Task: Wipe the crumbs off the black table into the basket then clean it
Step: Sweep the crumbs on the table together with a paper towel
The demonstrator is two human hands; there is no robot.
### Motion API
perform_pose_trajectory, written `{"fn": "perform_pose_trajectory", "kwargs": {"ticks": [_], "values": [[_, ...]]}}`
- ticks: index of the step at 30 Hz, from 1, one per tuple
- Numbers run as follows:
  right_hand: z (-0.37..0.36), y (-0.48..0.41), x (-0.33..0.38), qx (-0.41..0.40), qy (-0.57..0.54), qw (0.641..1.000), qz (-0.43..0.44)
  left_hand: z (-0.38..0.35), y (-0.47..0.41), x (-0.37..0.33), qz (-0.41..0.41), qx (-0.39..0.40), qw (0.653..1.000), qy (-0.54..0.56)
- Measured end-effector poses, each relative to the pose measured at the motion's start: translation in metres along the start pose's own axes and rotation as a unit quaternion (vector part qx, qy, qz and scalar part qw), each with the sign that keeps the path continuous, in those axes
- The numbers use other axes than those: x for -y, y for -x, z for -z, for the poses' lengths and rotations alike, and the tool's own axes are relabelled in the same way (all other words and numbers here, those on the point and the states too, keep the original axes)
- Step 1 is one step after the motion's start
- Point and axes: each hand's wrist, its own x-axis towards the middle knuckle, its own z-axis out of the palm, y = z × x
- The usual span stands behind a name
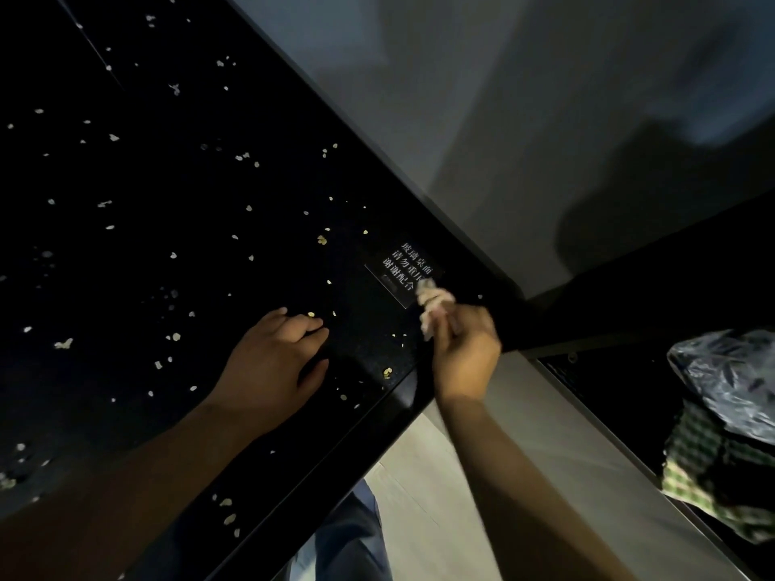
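1. One black table (176, 178) fills the left side and runs out of view at the left and top edges.
2. The crumbs (63, 343) are too many to count. Dozens of pale flecks are scattered over the whole top, with a few yellower ones nearer the right edge; the smallest are only dots in the dim light.
3. There are two bare hands. The left hand (272, 358) lies palm down on the table, fingers straight and slightly spread, its fingertips touching the surface among the crumbs and holding nothing.
4. One dark label (400, 268) with white characters is stuck near the table's corner, its lower right corner hidden.
5. One pale wad (432, 306) covers that corner of the label. It is blurred, so I cannot tell whether it is cloth or paper.
6. The right hand (465, 350) pinches the wad between curled fingers and thumb, just over the table's corner.
7. One basket (704, 488), green-checked, stands lower down to the right, well apart from the table and cut off by the frame.
8. One crinkled plastic bag (729, 379) lines it, and what lies inside cannot be seen.
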Motion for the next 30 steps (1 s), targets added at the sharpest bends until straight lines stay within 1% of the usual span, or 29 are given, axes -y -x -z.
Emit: {"fn": "perform_pose_trajectory", "kwargs": {"ticks": [2, 4, 5, 8, 10, 12, 15, 19, 21, 24, 25, 27, 29, 30], "values": [[-0.001, 0.031, 0.014, 0.058, -0.035, 0.998, 0.009, 0.000, 0.000, 0.000, -0.002, -0.002, 1.000, 0.000], [0.000, 0.046, 0.022, 0.115, -0.089, 0.988, -0.044, 0.002, 0.000, 0.000, -0.004, -0.002, 1.000, -0.001], [0.003, 0.045, 0.024, 0.111, -0.105, 0.986, -0.073, 0.002, 0.000, 0.000, -0.007, -0.004, 1.000, 0.001], [0.015, 0.011, 0.022, 0.001, -0.125, 0.988, -0.093, 0.003, 0.001, 0.000, -0.012, -0.010, 1.000, 0.005], [0.019, -0.021, 0.017, -0.048, -0.120, 0.986, -0.104, 0.002, 0.001, 0.000, -0.012, -0.006, 1.000, 0.007], [0.019, -0.045, 0.011, -0.062, -0.106, 0.985, -0.125, 0.001, 0.002, 0.000, -0.007, -0.005, 1.000, 0.005], [0.015, -0.061, -0.004, -0.062, -0.059, 0.984, -0.158, 0.002, 0.001, -0.001, -0.009, -0.002, 1.000, -0.002], [0.010, -0.054, -0.009, -0.058, -0.028, 0.989, -0.135, 0.004, -0.001, 0.002, -0.016, 0.012, 1.000, -0.009], [0.010, -0.038, -0.003, -0.045, -0.026, 0.992, -0.116, 0.004, -0.001, 0.002, -0.017, 0.018, 1.000, -0.013], [0.002, 0.004, -0.004, -0.014, -0.004, 0.999, -0.043, 0.004, -0.001, 0.001, -0.015, 0.024, 0.999, -0.015], [-0.001, 0.019, -0.003, -0.001, -0.005, 1.000, -0.031, 0.004, 0.000, 0.001, -0.015, 0.026, 0.999, -0.015], [-0.002, 0.042, 0.007, 0.038, -0.048, 0.997, -0.040, 0.005, 0.000, 0.001, -0.015, 0.024, 0.999, -0.014], [0.002, 0.046, 0.017, 0.086, -0.095, 0.988, -0.084, 0.007, 0.001, 0.000, -0.012, 0.021, 1.000, -0.009], [0.005, 0.041, 0.019, 0.093, -0.111, 0.984, -0.104, 0.008, 0.001, 0.000, -0.010, 0.023, 1.000, -0.008]]}}
